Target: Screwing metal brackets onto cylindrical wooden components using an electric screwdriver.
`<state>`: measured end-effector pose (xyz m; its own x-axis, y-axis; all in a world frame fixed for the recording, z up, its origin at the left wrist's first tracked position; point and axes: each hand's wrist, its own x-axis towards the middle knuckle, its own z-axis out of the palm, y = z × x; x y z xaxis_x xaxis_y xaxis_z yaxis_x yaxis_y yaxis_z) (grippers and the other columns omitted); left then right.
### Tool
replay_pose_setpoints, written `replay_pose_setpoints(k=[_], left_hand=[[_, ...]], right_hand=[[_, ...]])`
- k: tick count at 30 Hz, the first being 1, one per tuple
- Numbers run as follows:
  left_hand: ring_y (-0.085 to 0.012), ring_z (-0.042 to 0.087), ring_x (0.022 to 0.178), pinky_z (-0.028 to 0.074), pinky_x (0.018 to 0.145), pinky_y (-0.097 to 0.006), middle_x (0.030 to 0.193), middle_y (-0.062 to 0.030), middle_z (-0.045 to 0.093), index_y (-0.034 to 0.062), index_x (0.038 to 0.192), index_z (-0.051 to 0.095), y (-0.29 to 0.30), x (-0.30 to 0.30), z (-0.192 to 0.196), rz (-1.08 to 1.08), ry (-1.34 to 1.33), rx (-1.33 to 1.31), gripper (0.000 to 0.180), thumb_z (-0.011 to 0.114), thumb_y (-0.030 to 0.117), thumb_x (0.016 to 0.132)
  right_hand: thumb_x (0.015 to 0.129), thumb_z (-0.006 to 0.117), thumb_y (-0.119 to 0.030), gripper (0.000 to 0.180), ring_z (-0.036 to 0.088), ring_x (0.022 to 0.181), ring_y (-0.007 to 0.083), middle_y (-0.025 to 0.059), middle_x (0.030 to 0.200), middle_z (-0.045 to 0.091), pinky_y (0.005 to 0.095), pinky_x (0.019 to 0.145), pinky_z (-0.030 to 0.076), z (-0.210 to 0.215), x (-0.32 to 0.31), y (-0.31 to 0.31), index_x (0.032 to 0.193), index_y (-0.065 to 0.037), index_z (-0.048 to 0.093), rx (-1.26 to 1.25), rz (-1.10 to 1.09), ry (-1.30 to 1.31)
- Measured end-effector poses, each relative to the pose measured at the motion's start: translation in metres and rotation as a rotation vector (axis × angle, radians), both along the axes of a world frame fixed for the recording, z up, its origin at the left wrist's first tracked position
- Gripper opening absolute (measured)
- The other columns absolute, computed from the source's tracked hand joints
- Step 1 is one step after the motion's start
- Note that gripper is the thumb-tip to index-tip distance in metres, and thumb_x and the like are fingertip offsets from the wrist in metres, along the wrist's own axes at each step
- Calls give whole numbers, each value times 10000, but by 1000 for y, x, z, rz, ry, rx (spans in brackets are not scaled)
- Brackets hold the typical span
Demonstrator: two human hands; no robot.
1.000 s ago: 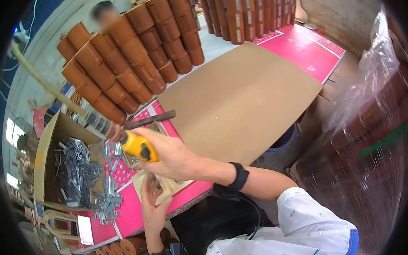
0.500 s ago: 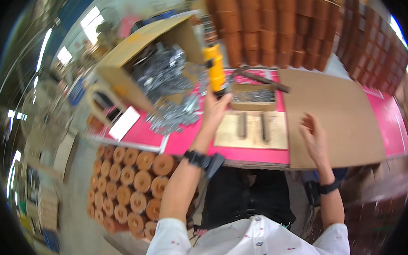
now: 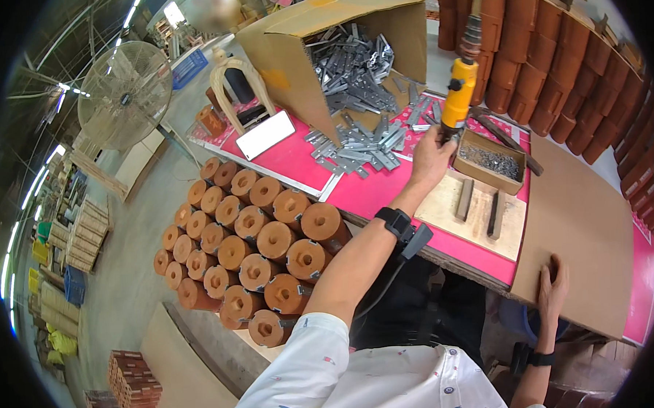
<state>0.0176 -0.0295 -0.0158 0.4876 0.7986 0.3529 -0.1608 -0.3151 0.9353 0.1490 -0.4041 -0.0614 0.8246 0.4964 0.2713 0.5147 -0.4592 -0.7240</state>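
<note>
My left hand is closed around the lower end of a yellow power screwdriver, which stands upright with a hose or cord running up from its top. Just beside it is a small cardboard box of small metal screws. In front of that box lies a pale wooden board with two short bars fixed on it. My right hand rests at the front edge of a flat cardboard sheet, holding nothing, fingers loosely bent and the thumb apart.
Metal strips spill from a tipped carton onto the pink tabletop. Brown cylinders stand in rows left of the table; brown stacks line its back. A dark bar lies behind the screw box. A fan stands far left.
The view has swung left, so the table sits further right in the picture. My left hand still grips the screwdriver. My right hand has come down to the cardboard sheet's front edge.
</note>
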Motion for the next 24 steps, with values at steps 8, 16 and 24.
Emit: replay_pose_setpoints(k=[8,16,24], left_hand=[[-381,596,931,459,802,-435,959,-243,583,-41,1040,538,-10,25,-33,100,-30,222,319,613,71,751],[-419,573,962,442,801,-467,951,-246,582,-45,1043,542,-19,-4,-21,73,8,243,288,603,116,812],[-424,576,962,438,802,-474,974,-246,602,-15,1133,518,-11,0,-30,99,100,179,343,583,96,814]], right_hand=[[907,632,-273,321,658,902,275,145,1059,674,366,787,539,-7,-7,-5,1083,-6,655,-107,88,-593],[918,627,-215,309,626,968,325,211,1033,659,375,864,495,6,-19,-3,1091,40,644,-109,117,-466],[932,609,-167,258,643,893,288,202,1002,667,346,811,519,-4,-5,-1,1063,51,653,25,97,-348]])
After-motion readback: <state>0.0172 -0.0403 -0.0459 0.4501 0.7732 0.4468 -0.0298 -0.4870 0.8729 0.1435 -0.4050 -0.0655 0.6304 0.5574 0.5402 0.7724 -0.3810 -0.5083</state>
